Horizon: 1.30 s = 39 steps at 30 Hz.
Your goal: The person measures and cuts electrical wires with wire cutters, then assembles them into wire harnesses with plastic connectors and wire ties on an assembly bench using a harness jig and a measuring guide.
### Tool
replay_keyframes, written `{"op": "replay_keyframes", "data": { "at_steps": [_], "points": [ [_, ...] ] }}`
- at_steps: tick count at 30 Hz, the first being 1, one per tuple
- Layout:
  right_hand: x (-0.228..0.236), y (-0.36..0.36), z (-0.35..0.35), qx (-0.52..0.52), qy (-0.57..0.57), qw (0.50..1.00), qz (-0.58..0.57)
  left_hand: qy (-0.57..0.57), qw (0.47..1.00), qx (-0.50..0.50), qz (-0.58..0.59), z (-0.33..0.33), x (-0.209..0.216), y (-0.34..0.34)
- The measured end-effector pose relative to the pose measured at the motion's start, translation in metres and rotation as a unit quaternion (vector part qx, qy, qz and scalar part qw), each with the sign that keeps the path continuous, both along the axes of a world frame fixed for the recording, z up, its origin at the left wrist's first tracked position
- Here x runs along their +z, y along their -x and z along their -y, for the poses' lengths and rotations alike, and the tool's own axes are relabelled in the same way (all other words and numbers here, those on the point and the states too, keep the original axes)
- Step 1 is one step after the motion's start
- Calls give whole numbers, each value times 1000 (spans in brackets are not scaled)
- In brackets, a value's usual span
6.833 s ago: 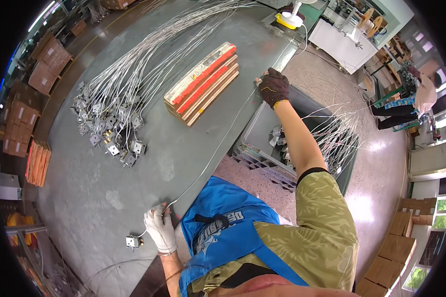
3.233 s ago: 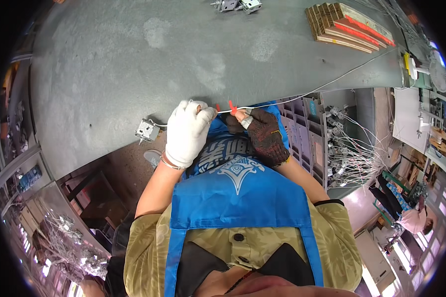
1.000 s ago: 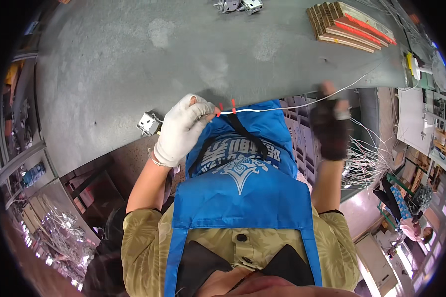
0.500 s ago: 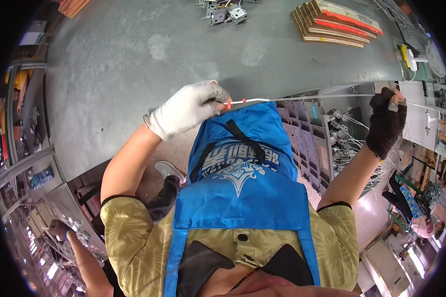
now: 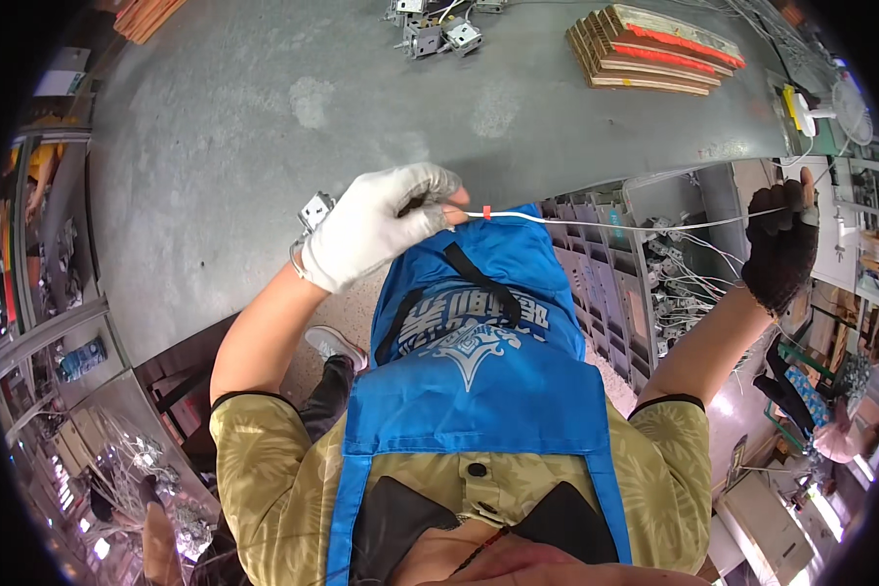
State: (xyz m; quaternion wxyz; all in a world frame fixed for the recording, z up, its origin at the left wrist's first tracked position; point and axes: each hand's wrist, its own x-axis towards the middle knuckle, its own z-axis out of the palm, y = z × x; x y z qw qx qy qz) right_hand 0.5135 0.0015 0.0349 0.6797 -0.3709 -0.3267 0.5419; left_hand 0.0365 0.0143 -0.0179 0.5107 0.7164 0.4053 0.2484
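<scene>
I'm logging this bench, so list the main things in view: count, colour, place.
table: one, grey, upper half
cable: one, white, across the centre
marker: one showing, red, on the cable
metal box: one, silver, left of centre
metal parts: several, silver, upper middle
board stacks: two, brown-red, upper left and right
fan: one, white, past table's right end
crate: one, grey, right of centre
co-workers: two showing, one pale-topped, far right and lower left
apron: one, blue, lower middle
left hand: one, white glove, grip on cable
right hand: one, dark glove, right
</scene>
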Motion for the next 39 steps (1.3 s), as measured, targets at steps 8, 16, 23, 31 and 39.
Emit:
{"op": "replay_keyframes", "data": {
  "at_steps": [8,16,23,31,39],
  "points": [
    [3,15,2,-11,-9,999,41,-359,895,-64,-255,2,4,2],
    [-2,38,-2,-177,-110,960,188,254,967,-10,-25,-16,-11,-2],
    [41,12,6,17,-56,997,59,133,977,-160,45,-22,1,-2],
    [81,12,20,-9,-65,991,-117,243,951,-88,169,-20,31,-11],
    [78,25,34,-310,-11,921,237,236,960,-124,88,-29,36,-24]
  ]
}}
